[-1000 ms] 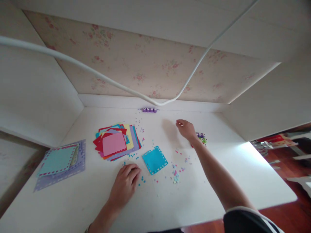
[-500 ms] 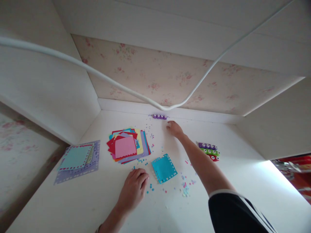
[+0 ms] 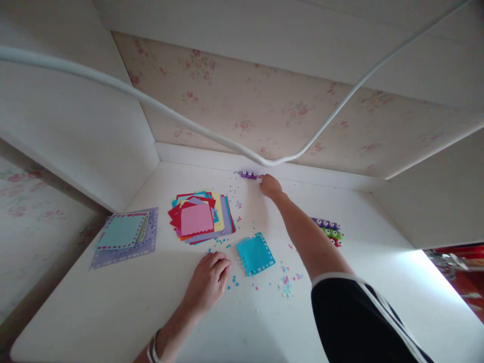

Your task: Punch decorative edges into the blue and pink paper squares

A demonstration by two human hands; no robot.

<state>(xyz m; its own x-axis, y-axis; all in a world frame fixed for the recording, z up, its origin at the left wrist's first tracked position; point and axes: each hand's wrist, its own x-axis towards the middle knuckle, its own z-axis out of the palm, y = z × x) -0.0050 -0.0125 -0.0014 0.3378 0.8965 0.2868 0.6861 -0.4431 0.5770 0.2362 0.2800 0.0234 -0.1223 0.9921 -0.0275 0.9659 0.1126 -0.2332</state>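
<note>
Since the purple paper punches (image 3: 249,175) by the back edge of the desk (image 3: 113,302) look small and hard, each should be light and easy to pinch by its sides. The right hand (image 3: 269,186) reaches their right end; I can't tell if it grips one. The left hand (image 3: 210,280) lies curled, fingers together.

At the back of the white desk (image 3: 381,282), the right hand (image 3: 270,186) is at the right end of a row of purple pieces (image 3: 249,175) with eye-like spots; whether it grips one is too small to tell. The left hand (image 3: 208,280) rests loosely curled near a blue square (image 3: 255,253) with punched edges. Beyond that hand lies a pile of coloured paper (image 3: 197,219), and punched sheets (image 3: 123,231) overlap at far left. Confetti (image 3: 286,288) is scattered about; the right forearm (image 3: 304,232) partly hides rows of purple, green and red pieces (image 3: 333,233)
</note>
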